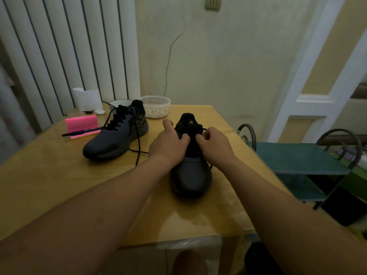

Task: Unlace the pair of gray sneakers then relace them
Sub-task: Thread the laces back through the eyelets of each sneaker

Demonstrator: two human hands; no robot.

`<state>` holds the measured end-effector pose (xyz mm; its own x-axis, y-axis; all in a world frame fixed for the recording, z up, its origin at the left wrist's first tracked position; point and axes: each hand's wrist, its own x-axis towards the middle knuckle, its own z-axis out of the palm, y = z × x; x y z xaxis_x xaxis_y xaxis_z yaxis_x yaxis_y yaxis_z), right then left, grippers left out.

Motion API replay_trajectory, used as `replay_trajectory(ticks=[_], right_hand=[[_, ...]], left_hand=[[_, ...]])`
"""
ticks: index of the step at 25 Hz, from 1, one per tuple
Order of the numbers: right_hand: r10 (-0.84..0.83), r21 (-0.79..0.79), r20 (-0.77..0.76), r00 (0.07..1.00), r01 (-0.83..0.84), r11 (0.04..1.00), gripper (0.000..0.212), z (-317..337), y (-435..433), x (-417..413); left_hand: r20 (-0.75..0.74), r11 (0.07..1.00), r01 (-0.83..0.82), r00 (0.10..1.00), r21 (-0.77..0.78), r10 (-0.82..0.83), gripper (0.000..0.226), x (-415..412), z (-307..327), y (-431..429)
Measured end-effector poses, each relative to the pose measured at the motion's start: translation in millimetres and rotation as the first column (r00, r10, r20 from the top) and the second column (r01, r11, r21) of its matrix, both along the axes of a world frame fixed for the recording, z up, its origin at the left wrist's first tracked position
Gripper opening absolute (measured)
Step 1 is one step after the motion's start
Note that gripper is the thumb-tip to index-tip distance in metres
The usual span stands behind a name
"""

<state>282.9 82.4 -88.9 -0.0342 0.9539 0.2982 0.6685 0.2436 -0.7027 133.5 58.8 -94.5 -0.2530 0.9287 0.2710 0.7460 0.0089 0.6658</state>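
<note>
two gray sneakers sit on one wooden table (59,175). both hands are on the near sneaker (190,175), toe toward the person. left hand (168,144): fingers (184,136) curled down on its tongue, thumb lifted apart. right hand (215,144): fingers (200,138) bunched together, pinching the black lace (204,129) just right of the left fingertips. the far sneaker (117,135) lies well left of the left fingers, its loose lace (139,143) trailing over the table. beyond the fingers: one pink stand (82,124), one pen (83,133), one bowl (119,102), one plastic tub (156,107), one paper roll (87,100)

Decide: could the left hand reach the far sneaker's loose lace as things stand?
Probably yes. The left hand holds the near sneaker, and the lace trails over bare table beside its wrist, nothing between.
</note>
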Motion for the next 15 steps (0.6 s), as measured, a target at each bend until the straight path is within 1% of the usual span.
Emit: replay_trajectory(ticks=[3, 6, 8, 10, 11, 12, 13, 14, 15], right_hand=[[-0.005, 0.022, 0.008, 1.000, 0.005, 1.000, 0.021, -3, 0, -1], [-0.026, 0.018, -0.047, 0.999, 0.026, 0.999, 0.022, -6, 0, -2], [-0.012, -0.002, -0.069, 0.998, 0.012, 1.000, 0.024, -8, 0, 0], [0.022, -0.051, -0.088, 0.996, -0.026, 0.998, 0.028, -9, 0, 3], [0.032, -0.087, -0.086, 0.996, -0.040, 0.995, 0.032, -9, -1, 5], [0.043, -0.125, -0.076, 0.996, -0.052, 0.991, 0.036, -9, -4, 7], [0.048, -0.157, -0.060, 0.997, -0.057, 0.986, 0.041, -9, -7, 8], [0.047, -0.180, -0.056, 0.997, -0.056, 0.982, 0.044, -11, -10, 10], [0.045, -0.199, -0.063, 0.997, -0.057, 0.978, 0.048, -13, -14, 13]], left_hand=[[-0.022, 0.998, -0.033, 0.999, 0.046, 0.034, 0.040, 8, 2, -5], [-0.022, 0.996, -0.041, 0.999, 0.083, 0.043, 0.037, 11, -3, -6], [0.033, 0.996, -0.051, 0.998, 0.072, 0.048, 0.042, 8, -3, -6], [0.105, 0.999, -0.028, 0.994, 0.021, 0.026, 0.056, 3, -4, -11], [0.117, 1.000, -0.005, 0.993, -0.012, 0.007, 0.062, 1, -6, -14], [0.111, 0.999, 0.006, 0.994, -0.040, -0.001, 0.062, -1, -9, -15], [0.108, 0.998, 0.005, 0.994, -0.057, 0.001, 0.058, -2, -12, -17], [0.125, 0.998, -0.003, 0.992, -0.066, 0.012, 0.055, -2, -13, -20], [0.167, 0.998, -0.006, 0.986, -0.058, 0.015, 0.057, -2, -14, -25]])
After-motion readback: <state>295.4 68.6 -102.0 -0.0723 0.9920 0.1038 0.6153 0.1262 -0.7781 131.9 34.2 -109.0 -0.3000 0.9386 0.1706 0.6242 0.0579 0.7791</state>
